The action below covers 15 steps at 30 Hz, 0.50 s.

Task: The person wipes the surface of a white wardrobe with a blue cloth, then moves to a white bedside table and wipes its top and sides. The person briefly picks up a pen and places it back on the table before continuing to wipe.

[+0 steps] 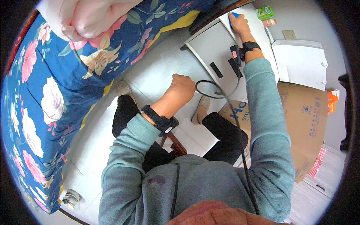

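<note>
My right hand (239,23) is stretched out over the white top of a bedside cabinet (270,60), holding a blue object (235,15) that is mostly covered by the fingers; its kind cannot be told. My left hand (182,87) hangs above the tiled floor between the bed and the cabinet, its fingers curled and their inner side hidden, so whether it holds something cannot be told. Each wrist wears a black strap with a small device. A black cable (237,118) runs down past my right arm.
A bed with a blue floral cover (70,112) lies at the left. On the right are a green packet (265,13), a white paper bag (299,63) and a large cardboard box (301,126). Part of a wooden stool (177,149) shows below me. A glass container (71,198) stands at lower left.
</note>
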Each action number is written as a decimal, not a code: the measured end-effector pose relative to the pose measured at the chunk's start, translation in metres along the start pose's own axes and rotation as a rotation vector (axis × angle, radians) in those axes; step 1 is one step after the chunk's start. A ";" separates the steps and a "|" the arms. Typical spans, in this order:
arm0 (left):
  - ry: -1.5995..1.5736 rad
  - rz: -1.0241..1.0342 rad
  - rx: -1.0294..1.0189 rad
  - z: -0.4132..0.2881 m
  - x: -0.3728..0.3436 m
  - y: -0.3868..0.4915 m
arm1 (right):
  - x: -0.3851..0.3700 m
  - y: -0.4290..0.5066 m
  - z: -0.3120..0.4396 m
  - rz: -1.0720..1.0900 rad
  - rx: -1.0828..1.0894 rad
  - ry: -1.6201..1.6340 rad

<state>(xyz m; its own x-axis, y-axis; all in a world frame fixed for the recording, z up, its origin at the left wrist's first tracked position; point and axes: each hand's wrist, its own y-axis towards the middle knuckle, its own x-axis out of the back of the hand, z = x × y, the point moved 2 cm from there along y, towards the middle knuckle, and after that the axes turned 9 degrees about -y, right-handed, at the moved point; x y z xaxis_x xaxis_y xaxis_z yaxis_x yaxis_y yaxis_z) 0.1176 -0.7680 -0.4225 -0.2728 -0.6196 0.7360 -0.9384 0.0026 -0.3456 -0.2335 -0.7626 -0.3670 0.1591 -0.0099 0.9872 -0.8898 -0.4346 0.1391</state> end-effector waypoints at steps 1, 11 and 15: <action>0.053 0.023 -0.017 0.001 -0.001 0.000 | -0.002 0.007 -0.003 0.004 0.011 0.012; 0.160 0.056 -0.024 -0.001 -0.002 0.004 | -0.010 0.032 -0.026 -0.013 0.083 0.111; 0.145 0.039 -0.015 0.001 0.003 0.002 | -0.007 0.017 -0.025 -0.036 0.000 0.062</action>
<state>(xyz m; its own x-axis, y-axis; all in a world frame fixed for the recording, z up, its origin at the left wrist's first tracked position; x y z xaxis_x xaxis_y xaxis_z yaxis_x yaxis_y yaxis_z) 0.1149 -0.7703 -0.4214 -0.3355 -0.4991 0.7990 -0.9294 0.0369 -0.3672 -0.2603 -0.7473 -0.3697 0.1640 0.0620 0.9845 -0.8838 -0.4340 0.1745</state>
